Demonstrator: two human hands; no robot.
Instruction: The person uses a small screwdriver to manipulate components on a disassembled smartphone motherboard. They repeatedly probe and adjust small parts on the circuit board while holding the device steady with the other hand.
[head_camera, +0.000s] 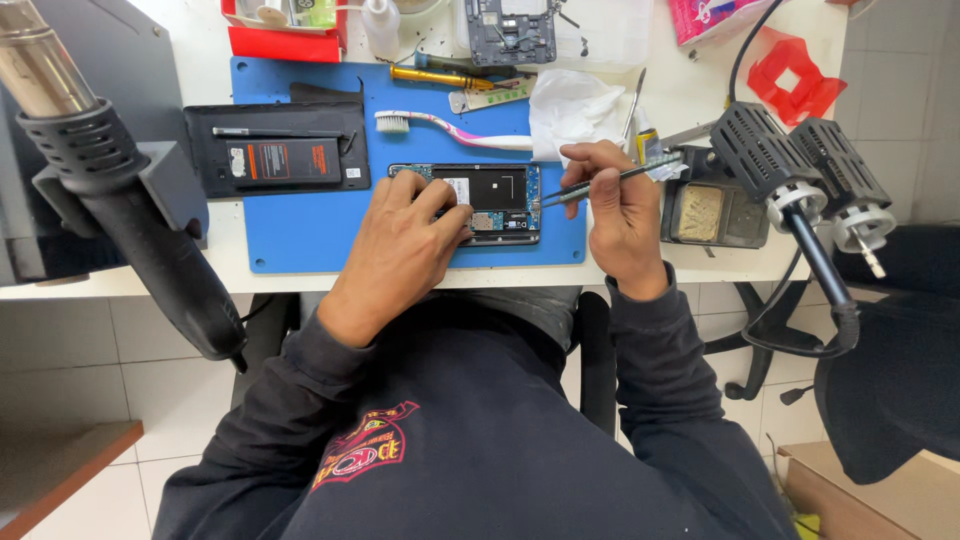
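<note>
White worktop (640, 262), blue mat (300, 235) at front edge. Opened phone (495, 203) on mat's front-right corner, pinned flat by left hand (405, 245). Right hand (618, 205) pinching tweezers (610, 178), tips at phone's right edge. Mid component work; next needs steady tip placement.

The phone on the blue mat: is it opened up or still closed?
Opened up. The phone lies with its back off, circuit boards showing, on the blue mat.

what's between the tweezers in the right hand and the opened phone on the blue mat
Nothing visible. The right hand holds the tweezers with the tips already at the right edge of the opened phone. The left hand rests on the phone's left part, away from the tips. The toothbrush lies above the phone, apart from it.
</note>
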